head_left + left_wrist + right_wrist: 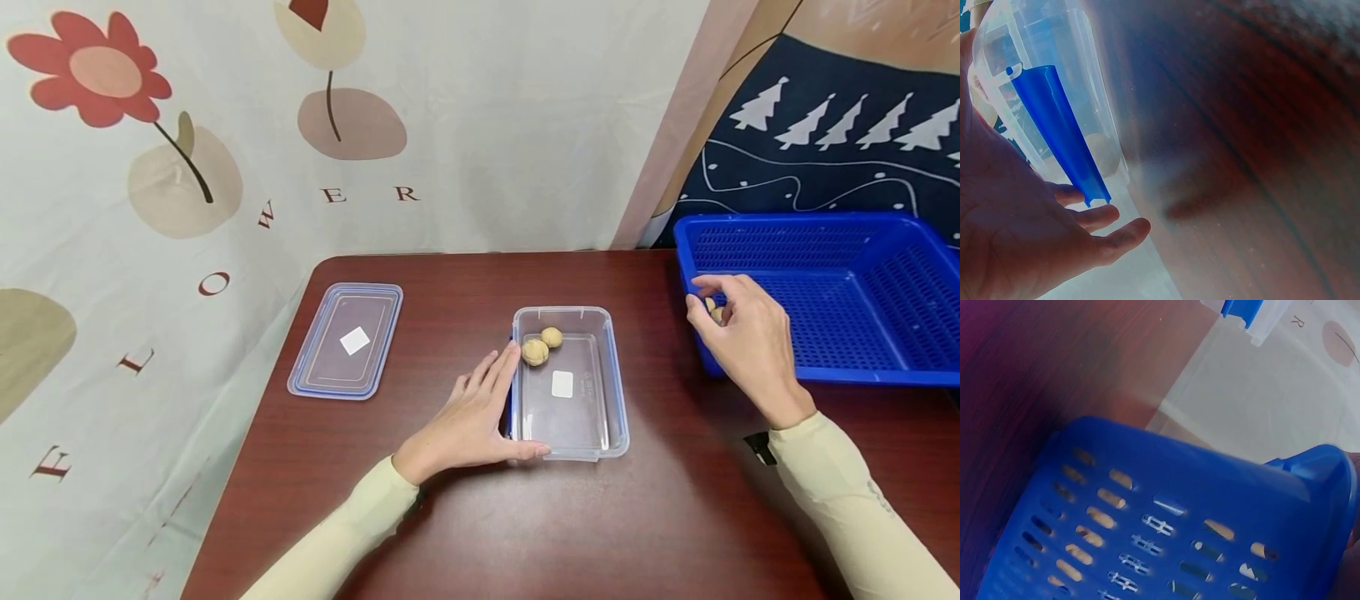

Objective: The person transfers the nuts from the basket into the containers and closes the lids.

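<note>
Table nearest, dark red wood. Sleeves, pale yellow, enter at 7 and 5 o'clock. Left hand at the box's 8 o'clock: fingers straight along its left wall, thumb well apart on the near rim, no pinch. Box, clear and uncovered, sits mid-table, white label on its floor; blue latch hangs down its left side, just beside the fingers. Two tan balls, one larger, one smaller, lie inside at its 11 o'clock.

Right hand at 2 o'clock from the box, over the basket's left end. Fingers curved, thumb and index tips apart; two pale lumps show in the gap — held or lying in the basket, cannot tell.

Lid, white label on it, flat at 10 o'clock from the box. Basket, blue, slotted, at 2. Beyond — flower cloth at 12, tree cloth at 1.
</note>
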{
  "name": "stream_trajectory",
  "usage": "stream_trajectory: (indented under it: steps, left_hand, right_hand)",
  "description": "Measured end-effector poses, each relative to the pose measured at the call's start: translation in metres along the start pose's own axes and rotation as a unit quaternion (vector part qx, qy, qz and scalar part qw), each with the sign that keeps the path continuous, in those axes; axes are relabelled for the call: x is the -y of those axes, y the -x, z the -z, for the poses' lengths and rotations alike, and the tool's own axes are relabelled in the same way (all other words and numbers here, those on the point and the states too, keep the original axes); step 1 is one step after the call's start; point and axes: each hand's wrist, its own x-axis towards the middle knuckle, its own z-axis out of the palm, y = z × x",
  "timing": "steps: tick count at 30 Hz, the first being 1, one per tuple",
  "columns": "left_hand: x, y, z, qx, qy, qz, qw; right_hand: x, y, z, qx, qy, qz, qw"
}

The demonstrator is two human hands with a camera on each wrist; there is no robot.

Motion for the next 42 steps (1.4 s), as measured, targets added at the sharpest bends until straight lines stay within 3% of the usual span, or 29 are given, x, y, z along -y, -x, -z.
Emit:
stream_trajectory:
  steps: [17, 27, 42]
  left_hand:
    - [0.0, 0.001, 0.001, 0.005, 0.009, -0.004, 0.9999]
    - [-0.001, 0.002, 0.003, 0.009, 0.01, -0.002, 0.9999]
    - [-0.001, 0.002, 0.002, 0.001, 0.006, -0.003, 1.0]
  right_hand:
    - [-0.013, -0.001, 0.011, 0.044, -0.001, -0.033, 0.998]
    - [-0.019, -0.008, 0.012, 0.051, 0.004, -0.032, 0.998]
    - [-0.025, -0.013, 0.016, 0.094, 0.018, -0.048, 0.994]
